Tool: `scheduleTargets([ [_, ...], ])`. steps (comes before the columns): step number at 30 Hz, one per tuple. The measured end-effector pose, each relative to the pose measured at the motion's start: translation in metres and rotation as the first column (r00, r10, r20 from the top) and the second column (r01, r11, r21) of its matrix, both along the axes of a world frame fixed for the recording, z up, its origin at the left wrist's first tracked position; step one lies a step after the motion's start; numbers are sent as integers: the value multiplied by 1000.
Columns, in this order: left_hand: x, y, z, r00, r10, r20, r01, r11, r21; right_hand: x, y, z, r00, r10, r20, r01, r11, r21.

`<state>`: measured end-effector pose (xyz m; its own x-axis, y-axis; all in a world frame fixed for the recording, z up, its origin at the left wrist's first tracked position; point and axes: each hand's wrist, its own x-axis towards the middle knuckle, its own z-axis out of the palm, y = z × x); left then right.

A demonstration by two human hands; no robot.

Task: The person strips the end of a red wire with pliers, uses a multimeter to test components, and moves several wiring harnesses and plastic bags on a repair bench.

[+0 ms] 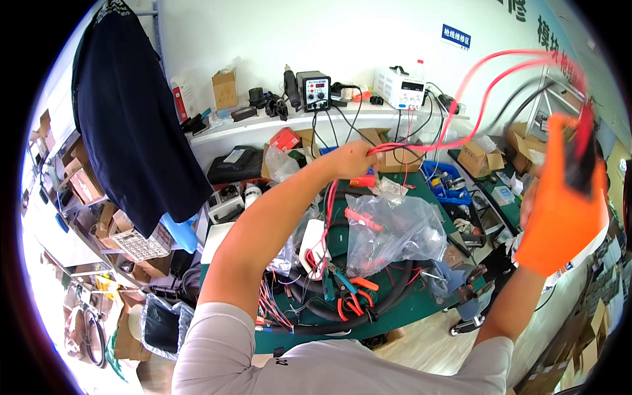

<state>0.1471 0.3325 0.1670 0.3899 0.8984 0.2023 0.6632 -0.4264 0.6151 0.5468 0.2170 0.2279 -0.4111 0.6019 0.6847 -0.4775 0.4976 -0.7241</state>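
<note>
Red and black cables (447, 144) arched rightward, above the bench's far edge.
The left hand (355, 160) clenched them; the gloved right hand (559, 210) blurred (its grip I could not tell). Lifting seemed done, setting them down seemed left.

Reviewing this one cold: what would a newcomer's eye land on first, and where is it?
Probably the right hand in its vivid orange glove, raised at the right edge and blurred. Next come the red wires, gripped in the bare left hand near the centre and looping high toward the right. At far left hangs a large dark garment, its bulk standing out against the pale wall.
</note>
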Motion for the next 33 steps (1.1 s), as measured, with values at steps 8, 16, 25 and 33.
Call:
scheduleTargets([
  [8, 1, 19, 91, 971, 199, -131, -135, 912, 386, -47, -19, -5, 352, -345, 870, 138, 938, 317],
  [16, 59, -115, 100, 944, -148, -296, 273, 855, 442, -86, 42, -65, 283, -635, 719, 631, 687, 360],
  [25, 16, -112, 45, 933, -314, -179, 335, 936, 107, -54, 80, -70, 894, -286, -346, 200, 944, -262],
  [33, 15, -23, 12, 955, -262, -135, 254, 964, -78, -27, 62, -43, 858, 100, 504, -237, 947, 215],
])
